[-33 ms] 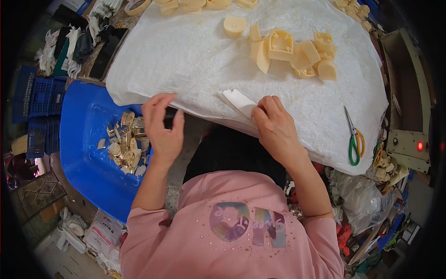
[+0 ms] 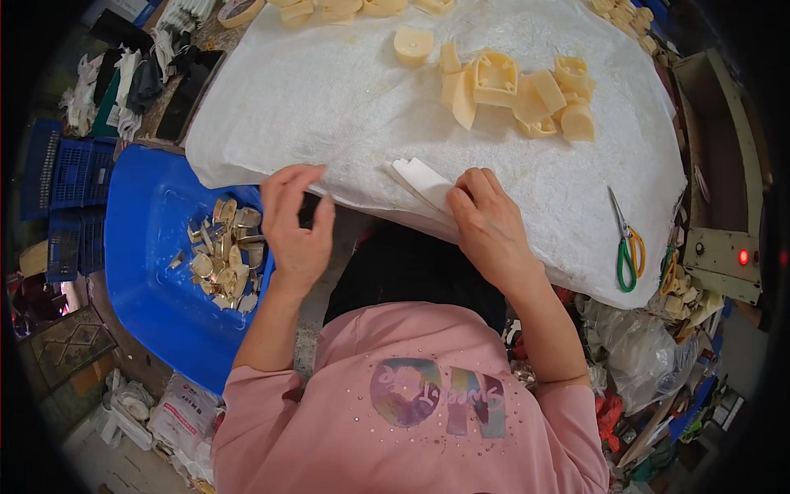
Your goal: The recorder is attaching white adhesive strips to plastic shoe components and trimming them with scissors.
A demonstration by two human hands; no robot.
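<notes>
My right hand (image 2: pixel 487 212) is closed at the near edge of the white-covered table. Its thumb and fingers pinch the lower end of a folded white strip (image 2: pixel 422 179), which lies slantwise on the cover with a ragged far end. I cannot tell whether the strip is cloth or paper. Over the table's front edge, left of the strip, my left hand (image 2: pixel 295 230) is open with thumb and fingers apart and nothing in it. Just left of that hand, a blue plastic tub (image 2: pixel 136 272) contains a heap of shiny gold-coloured pieces (image 2: pixel 224 251).
Cream plastic parts (image 2: pixel 496 78) lie in a cluster on the white cover (image 2: pixel 329 99), with more along its far edge. Scissors (image 2: pixel 627 247) with green and yellow handles rest at the right. Blue crates (image 2: pixel 78 177) stand beyond the tub, and gloves (image 2: pixel 127 90) hang at the far left.
My left hand has shifted slightly to the right, toward the strip. My right hand keeps its pinch on the strip in the same place.
</notes>
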